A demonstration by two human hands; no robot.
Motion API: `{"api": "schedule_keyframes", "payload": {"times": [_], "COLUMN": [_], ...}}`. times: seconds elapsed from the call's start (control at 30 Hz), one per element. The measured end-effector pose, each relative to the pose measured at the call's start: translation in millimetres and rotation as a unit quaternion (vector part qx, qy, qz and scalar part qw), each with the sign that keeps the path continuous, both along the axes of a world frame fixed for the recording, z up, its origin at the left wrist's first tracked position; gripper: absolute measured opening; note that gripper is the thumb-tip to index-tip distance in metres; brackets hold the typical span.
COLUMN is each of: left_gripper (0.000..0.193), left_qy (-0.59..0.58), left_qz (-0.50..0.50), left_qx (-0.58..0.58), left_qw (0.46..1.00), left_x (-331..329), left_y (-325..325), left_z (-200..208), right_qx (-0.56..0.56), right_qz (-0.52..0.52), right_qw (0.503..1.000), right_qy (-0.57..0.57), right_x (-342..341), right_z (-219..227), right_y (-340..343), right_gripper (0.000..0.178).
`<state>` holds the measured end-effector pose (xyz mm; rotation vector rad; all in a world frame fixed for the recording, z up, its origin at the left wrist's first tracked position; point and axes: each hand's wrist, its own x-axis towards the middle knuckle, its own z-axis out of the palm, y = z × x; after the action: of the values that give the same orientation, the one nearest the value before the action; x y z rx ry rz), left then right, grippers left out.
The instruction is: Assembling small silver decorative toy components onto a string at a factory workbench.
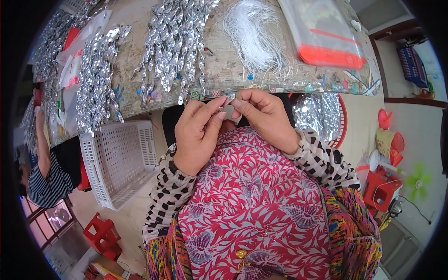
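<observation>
Close together at the table's near edge, my two hands pinch a small shiny silver piece (230, 96). My left hand (196, 135) is closed, thumb and fingertips pressed on its left side. On the other side, my right hand (268, 114) is closed in a pinch between thumb and forefinger. Fingertips cover most of the piece, and any thread on it is too fine to make out. Just beyond my hands, twisted silver strips (170, 46) lie in a bunch on the worn table (128, 84). To their right is a loose bundle of white string (252, 39).
Clear plastic bags with a red-orange edge (331, 56) lie at the far right. More silver strips (95, 79) hang over the table's left edge, above a white plastic crate (119, 158). A red basket (344, 121) with silver material stands at my right. Another person (49, 182) works at far left.
</observation>
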<state>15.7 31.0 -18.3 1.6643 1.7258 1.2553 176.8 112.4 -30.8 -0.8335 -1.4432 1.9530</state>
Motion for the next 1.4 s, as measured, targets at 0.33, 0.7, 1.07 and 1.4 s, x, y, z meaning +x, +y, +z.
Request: {"api": "schedule_keyframes", "payload": {"times": [0.33, 0.7, 1.07, 1.4], "left_gripper": [0.03, 0.03, 0.03, 0.03], "left_qy": [0.022, 0.012, 0.019, 0.028], "left_qz": [-0.005, -0.011, 0.001, 0.0], "left_qx": [-0.04, -0.05, -0.061, -0.067], "left_qw": [0.999, 0.999, 0.998, 0.997], "left_x": [1, 1, 1, 2], "left_y": [-1, 0, -2, -2], "left_z": [4, 0, -1, -2], "right_qx": [-0.026, -0.043, -0.027, -0.056], "right_qz": [0.003, 0.007, 0.013, 0.019], "right_qw": [1.0, 0.999, 0.999, 0.998], "right_qy": [-0.006, 0.013, 0.013, -0.036], "right_x": [2, 2, 1, 4], "right_z": [3, -3, -4, 1], "right_y": [-1, -1, -3, -1], "right_gripper": [0.017, 0.017, 0.017, 0.02]}}
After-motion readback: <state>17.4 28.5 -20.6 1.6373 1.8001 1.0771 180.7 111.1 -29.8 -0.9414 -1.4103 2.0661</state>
